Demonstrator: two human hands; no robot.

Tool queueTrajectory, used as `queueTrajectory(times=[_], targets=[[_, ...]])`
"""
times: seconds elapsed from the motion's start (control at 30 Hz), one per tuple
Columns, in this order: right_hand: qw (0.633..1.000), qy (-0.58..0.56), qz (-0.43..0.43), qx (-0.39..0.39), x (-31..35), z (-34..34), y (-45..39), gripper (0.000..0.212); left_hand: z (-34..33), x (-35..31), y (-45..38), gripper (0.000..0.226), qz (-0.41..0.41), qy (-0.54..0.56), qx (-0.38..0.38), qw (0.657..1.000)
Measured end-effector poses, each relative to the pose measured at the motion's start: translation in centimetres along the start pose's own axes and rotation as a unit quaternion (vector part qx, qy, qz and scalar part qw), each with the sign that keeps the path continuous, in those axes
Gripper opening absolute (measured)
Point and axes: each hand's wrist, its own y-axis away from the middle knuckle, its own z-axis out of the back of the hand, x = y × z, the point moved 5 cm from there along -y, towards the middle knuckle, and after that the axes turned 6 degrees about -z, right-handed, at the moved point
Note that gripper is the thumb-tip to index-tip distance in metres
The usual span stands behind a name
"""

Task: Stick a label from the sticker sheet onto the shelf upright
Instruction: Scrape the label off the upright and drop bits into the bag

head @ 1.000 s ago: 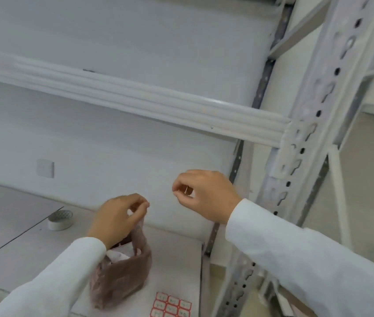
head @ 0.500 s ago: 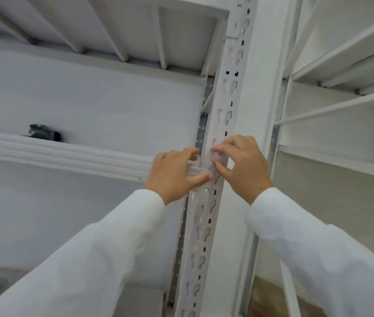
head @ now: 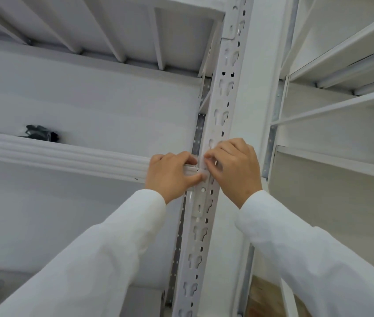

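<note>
Both hands sit marginally closer together than half a second ago, left hand (head: 172, 175) and right hand (head: 236, 165) pressing curled fingertips on the shelf upright (head: 223, 99), label hidden beneath them; smooth outward firmly, avoiding the slots.

Both hands — left hand (head: 170, 175), right hand (head: 236, 170) — press fingertips against the perforated white shelf upright (head: 221, 106).
</note>
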Motion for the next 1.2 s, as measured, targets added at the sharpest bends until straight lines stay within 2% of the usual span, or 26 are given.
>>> queueTrajectory(times=[0.2, 0.3, 0.37, 0.53, 0.83, 1.07, 1.2], targets=[[0.998, 0.013, -0.031, 0.051, 0.2, -0.1, -0.9, 0.012, 0.1, -0.2, 0.1, 0.037, 0.006, 0.004, 0.013, 1.000], [0.996, 0.013, -0.017, 0.083, 0.9, -0.4, -0.6, 0.012, 0.3, -0.4, 0.1, 0.032, 0.009, 0.003, 0.012, 1.000], [0.995, -0.012, -0.017, 0.100, 1.1, -0.6, 0.2, 0.015, 0.4, -0.4, 0.1, 0.030, 0.011, 0.006, 0.012, 1.000], [0.983, -0.119, -0.113, 0.082, -0.9, -0.4, 0.5, 0.017, 0.2, 0.0, 0.0, 0.035, 0.010, 0.009, 0.015, 1.000], [0.997, -0.029, -0.015, 0.064, -0.3, -0.4, 0.1, 0.018, 0.2, 0.0, 0.0, 0.036, 0.004, 0.009, 0.006, 1.000], [0.996, -0.019, -0.049, 0.072, 0.1, -0.4, -0.6, 0.013, 0.2, -0.1, 0.1, 0.034, 0.001, 0.010, 0.016, 1.000], [0.991, 0.029, -0.044, 0.125, 0.8, -0.8, -1.4, 0.010, 0.4, -0.3, 0.0, 0.031, 0.002, 0.012, 0.016, 1.000]])
